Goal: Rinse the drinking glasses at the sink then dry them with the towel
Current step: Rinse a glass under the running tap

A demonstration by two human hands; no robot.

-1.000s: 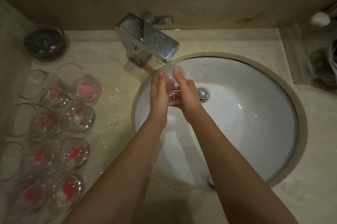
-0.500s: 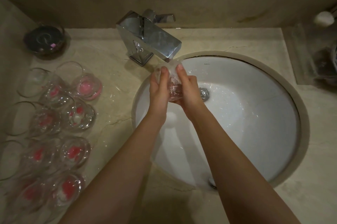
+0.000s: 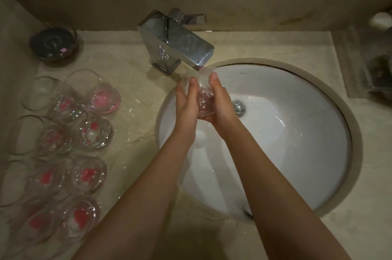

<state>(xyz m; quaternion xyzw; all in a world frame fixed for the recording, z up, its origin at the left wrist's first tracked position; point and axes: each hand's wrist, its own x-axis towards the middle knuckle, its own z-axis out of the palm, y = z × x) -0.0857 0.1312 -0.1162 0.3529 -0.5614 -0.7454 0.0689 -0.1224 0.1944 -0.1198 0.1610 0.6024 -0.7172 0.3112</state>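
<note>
Beige marble countertop (image 3: 135,69), veined, wet in patches left of the basin.
White round undermount sink (image 3: 297,153), drain (image 3: 239,107) near its centre, droplets scattered over the bowl.
Chrome square-bodied faucet (image 3: 176,41) at the back edge, spout angled out over the basin rim, water running from its tip.
Cluster of clear drinking glasses (image 3: 63,149) on the counter at left, most lying on their sides, pink and red marks showing at the bases.
Dark round dish (image 3: 54,43) in the far left corner.
Two bare forearms reaching from the lower edge up over the basin, converging under the spout.
Left hand (image 3: 186,105) and right hand (image 3: 220,105), palms facing, fingers extended upward and lightly curved, clasping one clear glass (image 3: 204,98) between them.
Glass held over the sink directly under the stream, long axis running toward the spout, mouth uppermost, base low between the palms.
</note>
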